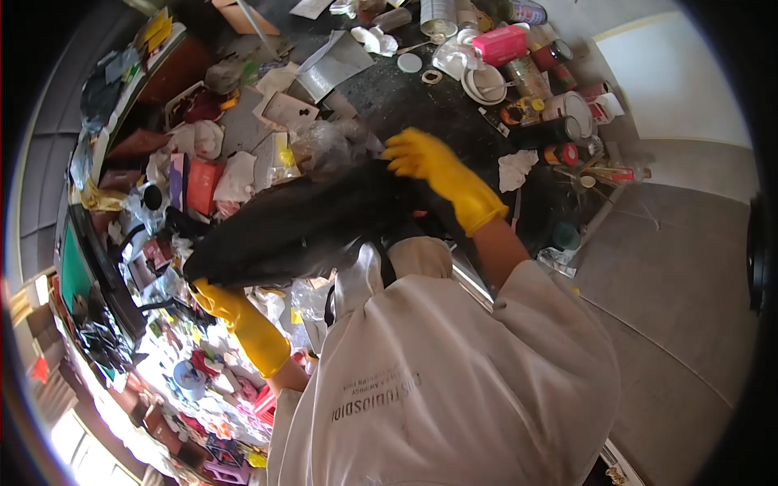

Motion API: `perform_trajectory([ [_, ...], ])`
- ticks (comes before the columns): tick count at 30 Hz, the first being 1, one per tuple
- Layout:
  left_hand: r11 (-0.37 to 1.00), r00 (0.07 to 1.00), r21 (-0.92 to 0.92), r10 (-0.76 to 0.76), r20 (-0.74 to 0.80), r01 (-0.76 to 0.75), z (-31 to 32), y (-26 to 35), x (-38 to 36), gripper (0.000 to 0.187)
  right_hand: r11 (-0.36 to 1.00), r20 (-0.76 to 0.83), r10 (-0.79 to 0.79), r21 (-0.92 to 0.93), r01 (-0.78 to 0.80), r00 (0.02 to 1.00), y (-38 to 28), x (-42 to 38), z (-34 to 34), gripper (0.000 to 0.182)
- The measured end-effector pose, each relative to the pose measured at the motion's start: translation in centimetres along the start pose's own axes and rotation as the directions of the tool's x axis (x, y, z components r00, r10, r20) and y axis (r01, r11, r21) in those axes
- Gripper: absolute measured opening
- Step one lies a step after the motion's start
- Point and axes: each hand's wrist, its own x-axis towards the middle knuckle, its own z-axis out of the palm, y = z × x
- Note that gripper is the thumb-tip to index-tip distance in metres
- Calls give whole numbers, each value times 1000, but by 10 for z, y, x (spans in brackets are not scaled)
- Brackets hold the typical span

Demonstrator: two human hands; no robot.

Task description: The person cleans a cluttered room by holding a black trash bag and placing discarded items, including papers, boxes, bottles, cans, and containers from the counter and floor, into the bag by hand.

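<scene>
A large black plastic bag (300, 227) stretches across the front of my body, bulging and creased. My left hand (217, 298), in a yellow rubber glove, grips its lower left end; the fingertips are partly hidden by the plastic. At the bag's upper right end is my right hand (415, 154), also in a yellow glove, with its fingers curled over the black edge. Slight blur softens that hand. The inside of the bag is not visible.
Cluttered dark surface (373, 93) ahead bears a pink box (500, 46), a white bowl (485, 84), a large tin (438, 18) and several jars. Heaped litter, a red box (204, 186) and a grey-blue pot (189, 379) lie to the left. A pale wall stands right.
</scene>
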Motion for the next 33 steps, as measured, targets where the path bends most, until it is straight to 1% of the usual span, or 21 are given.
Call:
perform_trajectory([
  [1,990,994,-90,-104,23,106,18,-20,-19,45,979,-203,-131,128,159,970,-4,7,-35,49],
  [2,961,977,-176,-207,45,212,36,-40,-37,43,911,-412,-96,332,247,906,-5,33,-91,53],
  [3,995,995,-32,-92,48,93,51,-45,-50,41,880,-604,-137,289,376,785,-15,35,-121,60],
  [4,993,998,111,22,63,-29,60,-47,-58,40,851,-728,-37,336,403,685,-28,44,-148,62],
  [6,995,994,80,-64,90,57,72,-23,-69,37,770,-816,91,421,480,571,-57,53,-171,62],
  [7,907,927,-191,-359,112,374,78,-19,-65,38,777,-799,59,413,475,599,-63,55,-182,59],
  [9,283,541,-564,-758,364,776,83,-13,-61,41,799,-748,3,401,448,664,-73,67,-198,53],
  [11,571,688,-396,-662,297,720,99,-21,-57,42,667,-762,-25,470,579,647,-72,103,-219,46],
  [13,323,516,-497,-794,321,806,100,10,-27,43,633,-767,-45,474,612,640,-66,114,-227,40],
  [16,344,550,-520,-774,314,782,105,6,-29,45,713,-758,-254,273,646,601,-44,108,-223,42],
  [18,414,548,-410,-781,299,813,105,3,-32,45,732,-759,-206,300,612,618,-29,102,-224,48],
  [20,179,461,-540,-766,448,822,106,5,-41,44,741,-719,-213,322,589,661,-5,86,-220,49],
  [21,550,615,-278,-733,292,788,113,-33,-69,37,779,-701,-250,264,569,668,4,75,-211,48],
  [22,995,968,45,-94,231,86,113,-65,-93,31,815,-675,-276,213,539,685,15,59,-193,46],
  [23,939,893,40,-338,297,342,96,-13,-65,29,862,-610,-262,202,466,748,25,43,-179,43],
  [24,981,955,185,-107,276,57,91,-9,-63,31,900,-541,-246,180,396,804,31,27,-161,40],
  [25,990,955,108,-116,273,89,93,-1,-59,31,958,-513,-181,100,268,839,32,12,-131,38],
  [27,794,838,-306,-420,350,526,92,20,-51,32,995,-488,-64,-95,20,871,37,-10,-72,35],
  [29,688,792,-399,-479,378,607,88,32,-48,32,973,-362,-38,-228,-49,932,65,-6,-40,37],
  [31,716,832,-425,-453,320,553,88,35,-55,32,949,-291,49,-284,-135,956,93,11,-8,38],
  [33,438,665,-515,-609,432,736,81,49,-51,32,884,-24,151,-444,-146,988,123,36,6,40],
])
